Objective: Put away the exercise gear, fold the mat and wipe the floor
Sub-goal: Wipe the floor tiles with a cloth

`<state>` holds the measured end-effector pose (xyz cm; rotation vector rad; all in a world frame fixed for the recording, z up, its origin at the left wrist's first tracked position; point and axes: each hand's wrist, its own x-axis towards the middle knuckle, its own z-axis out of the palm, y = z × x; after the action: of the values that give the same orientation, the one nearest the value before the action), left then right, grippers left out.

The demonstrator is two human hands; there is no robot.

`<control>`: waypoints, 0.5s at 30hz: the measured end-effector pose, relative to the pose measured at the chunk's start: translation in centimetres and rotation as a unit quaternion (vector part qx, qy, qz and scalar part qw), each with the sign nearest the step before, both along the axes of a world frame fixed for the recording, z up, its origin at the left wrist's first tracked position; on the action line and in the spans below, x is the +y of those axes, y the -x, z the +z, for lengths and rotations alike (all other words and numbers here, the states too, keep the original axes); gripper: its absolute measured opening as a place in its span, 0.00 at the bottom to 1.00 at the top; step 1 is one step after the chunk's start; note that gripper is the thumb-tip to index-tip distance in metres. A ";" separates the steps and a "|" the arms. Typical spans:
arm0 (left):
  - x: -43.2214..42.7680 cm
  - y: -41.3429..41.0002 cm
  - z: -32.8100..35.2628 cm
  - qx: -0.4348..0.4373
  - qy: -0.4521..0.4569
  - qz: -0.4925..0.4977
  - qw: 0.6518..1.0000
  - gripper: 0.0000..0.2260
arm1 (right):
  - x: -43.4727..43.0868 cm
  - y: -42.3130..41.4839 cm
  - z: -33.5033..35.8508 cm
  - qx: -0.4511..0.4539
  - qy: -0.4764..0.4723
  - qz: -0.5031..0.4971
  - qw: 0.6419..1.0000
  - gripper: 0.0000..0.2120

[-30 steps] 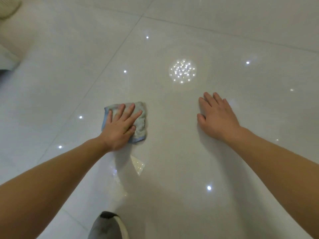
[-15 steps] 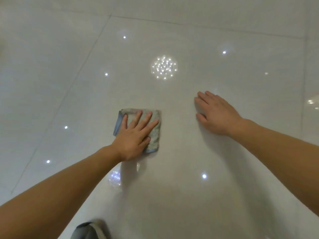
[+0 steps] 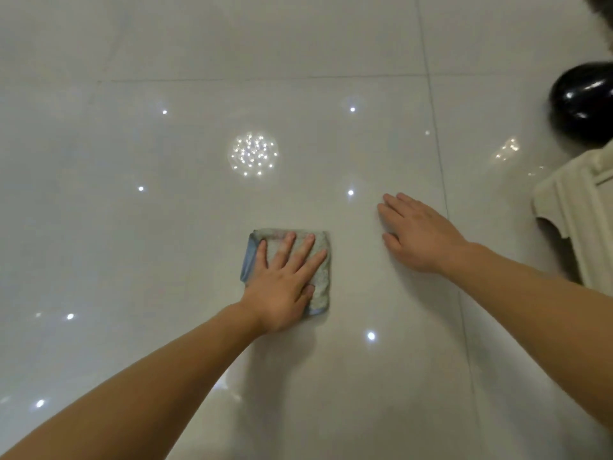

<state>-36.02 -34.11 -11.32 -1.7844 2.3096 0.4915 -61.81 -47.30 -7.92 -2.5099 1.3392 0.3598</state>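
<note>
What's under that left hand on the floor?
A folded grey-and-blue cloth, pressed flat by the left hand on the glossy tile floor. The tile beneath the cloth is hidden.

Black glossy ball [image 3: 581,101]: far beyond the right hand, at the frame edge. Cream furniture piece [image 3: 578,210]: just right of that hand.

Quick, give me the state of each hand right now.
Left hand: open, flat, pressing the folded cloth on the floor.
Right hand: open, flat on the floor, holding nothing.
</note>
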 end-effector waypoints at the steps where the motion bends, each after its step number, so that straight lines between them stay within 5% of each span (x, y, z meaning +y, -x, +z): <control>1: -0.3 1.0 0.1 -0.006 -0.004 -0.005 1.000 0.31 | 0.0 0.8 0.1 0.003 -0.001 -0.009 1.000 0.28; 15: -4.1 11.6 0.5 0.024 -0.014 -0.074 0.997 0.29 | 1.6 9.3 1.4 0.031 -0.016 -0.110 0.993 0.30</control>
<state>-47.61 -38.16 -10.79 -1.5909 2.4318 0.5438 -71.12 -45.69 -6.54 -2.3120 1.6021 0.4098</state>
